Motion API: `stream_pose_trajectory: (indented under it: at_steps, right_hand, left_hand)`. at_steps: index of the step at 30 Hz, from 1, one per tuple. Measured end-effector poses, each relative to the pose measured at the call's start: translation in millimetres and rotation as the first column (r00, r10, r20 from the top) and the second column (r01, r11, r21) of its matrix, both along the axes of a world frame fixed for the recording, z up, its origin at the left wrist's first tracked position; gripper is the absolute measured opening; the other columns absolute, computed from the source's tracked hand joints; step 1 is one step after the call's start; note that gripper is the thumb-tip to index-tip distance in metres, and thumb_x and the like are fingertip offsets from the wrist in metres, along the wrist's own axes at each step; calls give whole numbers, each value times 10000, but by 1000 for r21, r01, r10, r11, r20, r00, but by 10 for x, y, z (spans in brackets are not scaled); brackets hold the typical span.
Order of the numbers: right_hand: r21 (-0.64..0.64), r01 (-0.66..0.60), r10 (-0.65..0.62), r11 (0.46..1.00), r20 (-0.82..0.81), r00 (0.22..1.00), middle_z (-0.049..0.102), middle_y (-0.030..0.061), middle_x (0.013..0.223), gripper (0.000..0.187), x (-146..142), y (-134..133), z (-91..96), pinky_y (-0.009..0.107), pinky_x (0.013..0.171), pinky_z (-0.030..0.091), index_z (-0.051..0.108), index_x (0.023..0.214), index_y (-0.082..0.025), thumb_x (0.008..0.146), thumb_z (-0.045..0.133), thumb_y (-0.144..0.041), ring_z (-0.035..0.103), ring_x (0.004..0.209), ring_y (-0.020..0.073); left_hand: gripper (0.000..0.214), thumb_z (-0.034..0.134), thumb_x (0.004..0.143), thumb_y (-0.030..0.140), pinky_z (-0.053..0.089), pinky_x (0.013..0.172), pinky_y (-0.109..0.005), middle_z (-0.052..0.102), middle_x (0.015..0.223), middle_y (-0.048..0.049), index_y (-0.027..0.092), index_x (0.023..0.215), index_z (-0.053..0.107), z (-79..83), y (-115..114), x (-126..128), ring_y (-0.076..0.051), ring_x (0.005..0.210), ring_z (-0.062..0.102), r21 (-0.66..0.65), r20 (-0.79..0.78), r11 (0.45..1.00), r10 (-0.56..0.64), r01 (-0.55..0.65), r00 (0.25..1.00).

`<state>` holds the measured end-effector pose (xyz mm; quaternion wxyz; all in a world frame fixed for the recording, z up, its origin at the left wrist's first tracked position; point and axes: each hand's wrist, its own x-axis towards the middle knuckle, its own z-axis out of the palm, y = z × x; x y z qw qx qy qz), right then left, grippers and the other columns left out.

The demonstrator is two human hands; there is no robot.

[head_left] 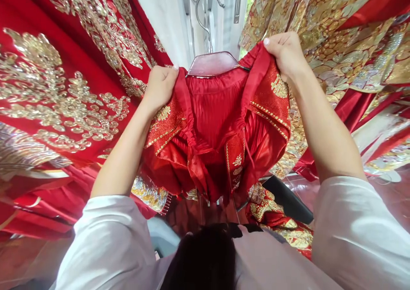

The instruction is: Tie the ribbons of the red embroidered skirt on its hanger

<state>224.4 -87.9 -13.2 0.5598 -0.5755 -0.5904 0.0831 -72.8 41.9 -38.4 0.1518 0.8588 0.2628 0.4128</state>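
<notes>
A red satin skirt (218, 123) with gold embroidered trim hangs open in front of me, its waistband stretched between both hands. My left hand (160, 87) is closed on the left side of the waistband. At the right side of the waistband my right hand (285, 55) grips the red fabric the same way. A pink hanger (213, 63) with a metal hook (205, 12) sits just behind the waistband, between my hands.
Red garments with dense gold embroidery (64, 89) hang at the left, and more gold-covered ones (346, 38) at the right. A white window frame (230, 8) stands behind the hanger. A dark object (288, 200) and more embroidered cloth (278, 221) lie below.
</notes>
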Motion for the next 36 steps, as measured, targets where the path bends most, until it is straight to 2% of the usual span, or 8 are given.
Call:
stream_pose_trajectory:
  at_steps: [11, 17, 21, 24, 27, 31, 34, 36]
  right_hand:
    - [-30, -139, 142, 990, 130, 981, 408, -30, 555, 380, -358, 28, 137, 228, 545, 226, 521, 591, -168, 860, 635, -411, 285, 543, 69]
    - [-152, 23, 48, 988, 445, 894, 316, -6, 533, 554, -371, -151, 13, 287, 647, 390, 368, 505, -214, 876, 482, -610, 282, 559, 112]
    - [-22, 192, -143, 981, 586, 798, 635, 68, 834, 389, -303, -428, -250, 393, 881, 420, 635, 865, -221, 911, 441, -555, 540, 787, 220]
    - [11, 190, -171, 982, 493, 853, 664, 61, 1032, 353, -201, -544, -449, 383, 909, 421, 643, 1031, -268, 894, 476, -548, 576, 939, 249]
    - [-49, 100, -79, 994, 330, 941, 656, 48, 870, 437, -40, -509, -574, 364, 765, 448, 650, 865, -250, 835, 496, -658, 564, 791, 212]
    - [-146, 18, -2, 989, 111, 994, 531, 29, 598, 555, 127, -389, -567, 355, 594, 390, 530, 585, -224, 703, 562, -765, 446, 568, 164]
    - [-124, 83, -63, 989, 153, 986, 573, 40, 635, 470, 71, -435, -542, 398, 629, 422, 550, 594, -257, 763, 552, -695, 516, 626, 211]
    - [66, 258, -266, 964, 239, 934, 668, 39, 849, 309, -101, -575, -629, 419, 757, 467, 645, 800, -291, 842, 527, -574, 601, 811, 244]
  left_hand:
    - [615, 314, 851, 686, 168, 568, -305, 181, 545, 3, 197, 499, 190, -5, -10, 71, -120, 605, 194, 70, -4, 989, 127, -127, 992]
    - [556, 342, 877, 584, 180, 577, -315, 188, 563, 7, 203, 508, 179, -19, -5, -8, -120, 580, 179, 53, -26, 993, 105, -103, 994]
    - [554, 365, 861, 657, 241, 573, -299, 250, 578, 17, 207, 553, 264, 0, -6, -196, -121, 596, 233, -21, -166, 998, -64, 62, 984]
    - [492, 387, 849, 663, 325, 601, -288, 384, 636, 13, 210, 657, 402, -21, 4, -328, -131, 629, 328, -70, -233, 986, -162, 150, 959]
    - [430, 337, 888, 584, 376, 662, -316, 465, 676, -8, 209, 690, 415, -113, -17, -330, -160, 657, 421, 62, -251, 998, 32, -17, 967]
    - [392, 261, 929, 493, 405, 750, -396, 575, 744, -69, 202, 790, 484, -208, -79, -206, -263, 786, 568, 234, -204, 874, 472, -425, 858]
    - [407, 279, 934, 504, 414, 782, -426, 632, 870, -96, 202, 900, 550, -200, -145, -227, -300, 886, 600, 204, -230, 902, 421, -380, 877]
    - [395, 325, 937, 505, 403, 878, -432, 615, 1094, -122, 202, 1075, 537, -258, -265, -321, -294, 1057, 562, 252, -163, 929, 316, -271, 935]
